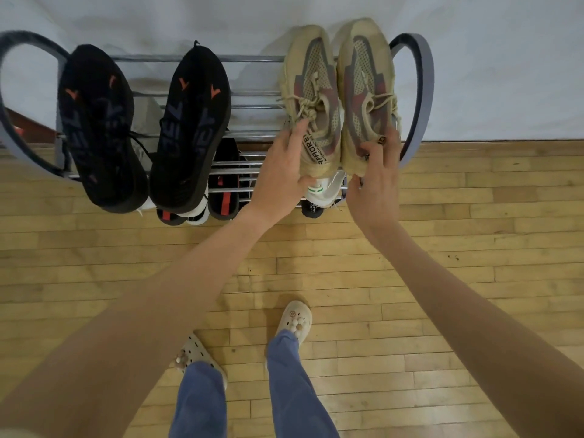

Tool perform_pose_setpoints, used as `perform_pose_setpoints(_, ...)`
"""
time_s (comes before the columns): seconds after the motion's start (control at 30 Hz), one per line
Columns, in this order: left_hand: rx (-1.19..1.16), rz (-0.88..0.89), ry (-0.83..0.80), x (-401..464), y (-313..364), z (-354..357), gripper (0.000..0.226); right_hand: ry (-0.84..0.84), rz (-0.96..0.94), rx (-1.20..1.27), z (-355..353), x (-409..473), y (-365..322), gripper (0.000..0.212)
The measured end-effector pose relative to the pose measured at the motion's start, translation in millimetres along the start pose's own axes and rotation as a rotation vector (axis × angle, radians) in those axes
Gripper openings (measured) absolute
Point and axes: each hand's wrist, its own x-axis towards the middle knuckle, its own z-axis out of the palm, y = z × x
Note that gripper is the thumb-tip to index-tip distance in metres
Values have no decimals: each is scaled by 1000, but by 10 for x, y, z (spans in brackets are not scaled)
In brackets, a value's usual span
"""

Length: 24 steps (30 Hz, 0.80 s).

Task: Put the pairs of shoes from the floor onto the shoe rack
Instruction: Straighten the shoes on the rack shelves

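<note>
Down by your feet the wooden floor [347,279] is bare apart from your own clogs [295,320], so in this view there are no more loose shoes left to lift. Up ahead, this looks like the setting-down step. Do it well: keep the two heels level with each other, slide both soles flat across the bars so neither toe drops between them, and don't let go until the pair sits steady by itself.

Your left hand [278,178] is cupped around the heel of the left tan sneaker [311,99], thumb up by the laces, fingers curled under near the striped pull tab. Your right hand [376,184] is partly spread, fingertips pinching the heel collar of the right tan sneaker [366,90]. Both hands are clamped on the pair, close together, the shoes touching side by side.

That pair lies at the right end of the shoe rack [417,90], top tier, toes toward the wall. Toward the left end, the black sneakers [142,121] already rest there, set a little apart. Lower tiers hold more shoes, mostly hidden.
</note>
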Motion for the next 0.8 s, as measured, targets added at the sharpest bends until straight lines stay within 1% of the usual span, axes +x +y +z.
perform_pose_setpoints(0.03,-15,-1,3,-55,-8,-71,87,52,-15,-15,22,-54,-109,52)
perform_pose_setpoints(0.1,-14,-4,66,-225,-47,-279,76,134,-78,19,60,-189,-349,61)
perform_pose_setpoints(0.13,6,6,145,-332,-97,-413,66,145,-105,62,87,-263,-472,62)
perform_pose_setpoints(0.2,52,13,350,-554,-267,-724,47,110,-122,141,176,-402,-703,58)
perform_pose_setpoints(0.27,54,-71,548,-767,-508,-1037,37,31,-118,196,313,-510,-942,52)
perform_pose_setpoints(0.33,23,-259,677,-946,-758,-1316,38,-153,-46,281,466,-589,-1229,44)
perform_pose_setpoints(0.37,5,-379,706,-1016,-881,-1427,42,-269,23,327,542,-617,-1379,41)
perform_pose_setpoints(0.43,-42,-619,689,-1121,-1121,-1588,52,-457,214,435,721,-630,-1650,44)
perform_pose_setpoints(0.47,-70,-728,653,-1150,-1211,-1652,57,-507,299,481,810,-621,-1773,48)
perform_pose_setpoints(0.53,-181,-897,528,-1169,-1413,-1751,64,-515,390,567,1004,-593,-1978,56)
perform_pose_setpoints(0.57,-273,-941,449,-1154,-1465,-1778,62,-491,427,609,1076,-569,-2039,58)
perform_pose_setpoints(0.63,-438,-916,302,-1106,-1586,-1794,42,-433,514,674,1184,-530,-2161,64)
perform_pose_setpoints(0.67,-476,-877,261,-1081,-1654,-1795,30,-405,546,694,1227,-521,-2217,68)
perform_pose_setpoints(0.7,-512,-844,241,-1057,-1694,-1796,25,-378,557,705,1271,-519,-2259,69)
perform_pose_setpoints(0.8,-610,-842,255,-982,-1785,-1780,32,-299,538,686,1336,-506,-2377,63)
